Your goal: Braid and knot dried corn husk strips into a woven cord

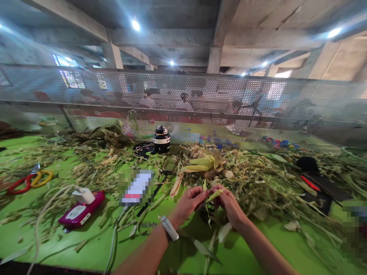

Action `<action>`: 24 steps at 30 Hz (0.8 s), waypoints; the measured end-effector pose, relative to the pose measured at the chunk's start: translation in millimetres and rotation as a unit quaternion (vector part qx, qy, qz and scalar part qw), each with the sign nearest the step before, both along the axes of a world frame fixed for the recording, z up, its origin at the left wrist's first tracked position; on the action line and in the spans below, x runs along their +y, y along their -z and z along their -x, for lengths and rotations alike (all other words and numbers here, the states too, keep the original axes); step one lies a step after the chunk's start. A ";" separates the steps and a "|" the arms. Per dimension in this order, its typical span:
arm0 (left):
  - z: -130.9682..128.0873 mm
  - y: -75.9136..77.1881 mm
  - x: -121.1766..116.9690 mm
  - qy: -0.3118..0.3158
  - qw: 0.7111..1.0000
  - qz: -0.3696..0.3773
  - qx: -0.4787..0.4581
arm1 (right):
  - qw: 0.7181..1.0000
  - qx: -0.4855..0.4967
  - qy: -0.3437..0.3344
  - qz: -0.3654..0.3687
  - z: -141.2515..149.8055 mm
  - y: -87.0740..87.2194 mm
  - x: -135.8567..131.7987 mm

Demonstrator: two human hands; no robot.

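Observation:
Just above the green table [137,252], my two hands meet near the middle of the head view. My left hand [191,202], with a white band on its wrist, pinches a thin strip of corn husk [204,185]. Fingers of my right hand [228,204] are closed on a yellow-green piece of husk [215,194]. Whether both pieces are joined is hidden by the fingers. Beyond the hands lies a bundle of yellowish corn husks [202,165]. Loose strips hang or lie below my fingers.
Husk scraps [266,179] cover much of the table. To the left are scissors [30,181] with red and yellow handles, a purple power bank [83,212], a white charger [83,195] and a phone [138,188]. A black-and-white bottle [161,140] stands before a perforated metal screen [183,99].

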State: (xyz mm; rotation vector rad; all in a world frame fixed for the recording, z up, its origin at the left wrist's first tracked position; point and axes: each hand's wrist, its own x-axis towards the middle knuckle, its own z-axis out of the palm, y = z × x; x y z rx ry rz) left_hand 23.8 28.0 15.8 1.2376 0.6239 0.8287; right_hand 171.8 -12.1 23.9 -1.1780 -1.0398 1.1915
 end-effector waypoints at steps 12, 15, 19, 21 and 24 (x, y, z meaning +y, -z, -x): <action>1.8 2.8 -5.7 0.091 0.994 0.022 0.055 | 0.993 0.088 -0.066 0.046 -1.1 -0.3 0.4; 3.7 2.2 -9.9 0.135 0.986 0.034 0.092 | 0.996 0.037 -0.074 0.023 -0.4 3.0 0.5; 7.3 -0.7 -17.4 0.206 0.971 0.098 0.072 | 0.994 -0.025 -0.104 -0.003 3.8 2.9 -0.2; 7.9 0.2 -18.8 0.221 0.965 0.121 0.070 | 0.993 -0.046 -0.104 -0.017 6.4 1.7 0.1; 6.0 3.3 -16.2 0.222 0.963 0.138 0.070 | 0.995 -0.042 -0.091 -0.009 7.7 1.6 2.2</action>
